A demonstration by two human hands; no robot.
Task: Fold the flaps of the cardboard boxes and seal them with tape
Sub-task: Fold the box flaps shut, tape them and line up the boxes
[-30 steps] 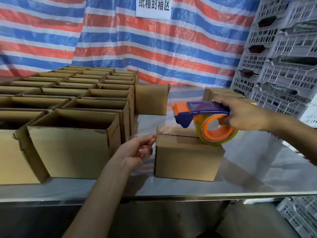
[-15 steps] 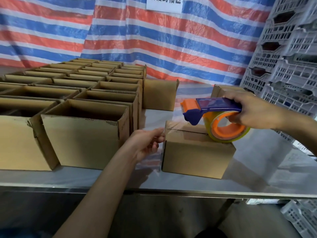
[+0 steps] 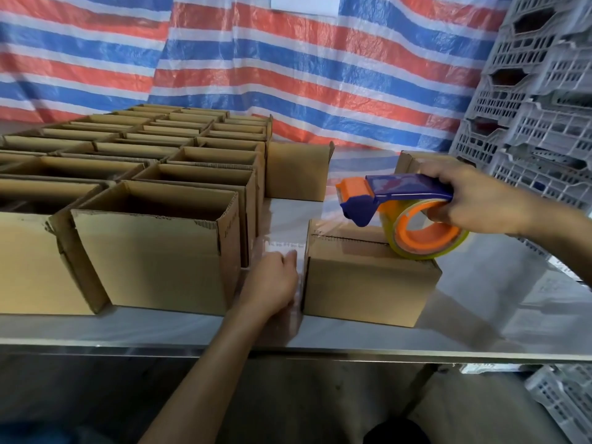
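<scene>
A small cardboard box (image 3: 365, 283) with folded flaps sits on the steel table (image 3: 480, 315), its seam running left to right. My right hand (image 3: 474, 200) grips a blue and orange tape dispenser (image 3: 400, 213), whose roll rests on the box's top near the right end. Clear tape stretches from the dispenser across the top and down over the box's left side. My left hand (image 3: 272, 283) presses the free tape end against that left side, fingers curled on it.
Several open cardboard boxes (image 3: 153, 245) stand in rows across the table's left half. Two more boxes, one (image 3: 298, 171) behind and one (image 3: 413, 161) at the back right. Grey plastic crates (image 3: 538, 107) are stacked at the right. A striped tarp hangs behind.
My left hand has dropped from the box's top left corner down its left side, pulling the tape end with it. The dispenser stays near the box's right end.
</scene>
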